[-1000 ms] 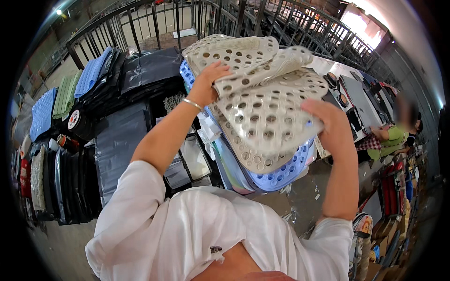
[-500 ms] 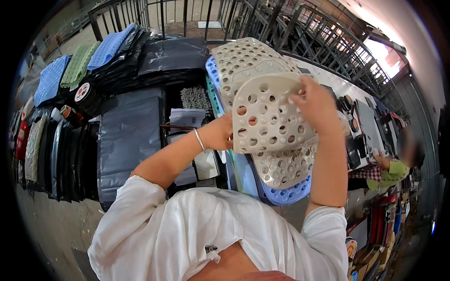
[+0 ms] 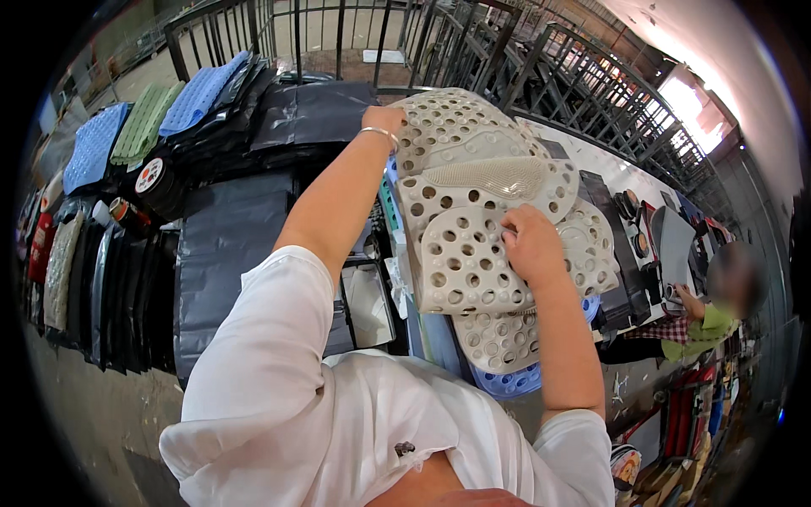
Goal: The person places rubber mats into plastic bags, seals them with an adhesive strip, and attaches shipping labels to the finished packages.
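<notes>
A beige perforated bath mat (image 3: 465, 182) lies on a stack of mats, its near end folded over into a flap (image 3: 460, 253). My left hand (image 3: 386, 120) reaches to the mat's far left corner with its fingers closed on the edge; the fingertips are partly hidden. On the folded flap rests my right hand (image 3: 532, 245), its fingers bent and pressing on the surface without gripping an edge. Beneath the flap another beige mat end (image 3: 497, 342) sticks out, and under that shows a blue perforated mat (image 3: 511, 382).
Black plastic packages (image 3: 228, 253) are piled to the left, with blue mats (image 3: 203, 93) and a green mat (image 3: 145, 125) beyond. A roll of tape (image 3: 150, 175) sits among them. Dark metal railings (image 3: 583, 93) stand behind. A person (image 3: 701, 317) works at the right.
My left hand has moved from the mat's near left side to its far left corner. The raised flap has come down flat, and my right hand has lowered onto it.
</notes>
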Motion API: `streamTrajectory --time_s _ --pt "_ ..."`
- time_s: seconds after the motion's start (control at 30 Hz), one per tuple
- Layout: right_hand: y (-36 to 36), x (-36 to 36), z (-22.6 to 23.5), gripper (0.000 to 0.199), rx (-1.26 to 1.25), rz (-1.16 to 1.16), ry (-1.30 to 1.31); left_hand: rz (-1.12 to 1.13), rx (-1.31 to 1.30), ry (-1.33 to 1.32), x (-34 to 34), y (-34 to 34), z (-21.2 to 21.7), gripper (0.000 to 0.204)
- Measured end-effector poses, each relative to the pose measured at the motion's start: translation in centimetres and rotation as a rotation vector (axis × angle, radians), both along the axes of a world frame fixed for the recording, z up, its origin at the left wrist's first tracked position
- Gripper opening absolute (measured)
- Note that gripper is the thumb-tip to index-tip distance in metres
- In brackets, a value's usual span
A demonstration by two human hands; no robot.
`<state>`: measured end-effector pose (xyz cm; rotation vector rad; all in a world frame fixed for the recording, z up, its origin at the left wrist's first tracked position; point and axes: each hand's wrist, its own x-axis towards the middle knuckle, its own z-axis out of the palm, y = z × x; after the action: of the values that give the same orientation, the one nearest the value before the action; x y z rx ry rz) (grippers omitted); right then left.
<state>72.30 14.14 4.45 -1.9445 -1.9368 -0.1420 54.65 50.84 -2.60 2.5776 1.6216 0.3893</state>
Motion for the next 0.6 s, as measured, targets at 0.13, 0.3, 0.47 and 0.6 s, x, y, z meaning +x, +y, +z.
streamTrajectory --time_s 0.13,0.3,0.47,0.6 --pt "0.0 0.9 -1.3 0.012 -0.004 -0.033 -0.052 -0.083 0.178 0.072 1.0 -0.1 1.0 0.022" --pt "1.0 -0.2 -1.2 0.010 -0.026 -0.047 -0.095 -0.355 -0.384 -1.120 -0.9 -6.9 9.4 0.021" --pt "0.8 0.1 -0.7 0.014 -0.182 -0.145 -0.184 -0.979 -0.279 -0.638 -5.3 -23.4 8.3 0.028" --pt "-0.1 -1.6 2.0 0.025 -0.481 -0.122 -0.281 -0.850 -0.219 -0.418 -7.2 -27.3 -0.1 0.039"
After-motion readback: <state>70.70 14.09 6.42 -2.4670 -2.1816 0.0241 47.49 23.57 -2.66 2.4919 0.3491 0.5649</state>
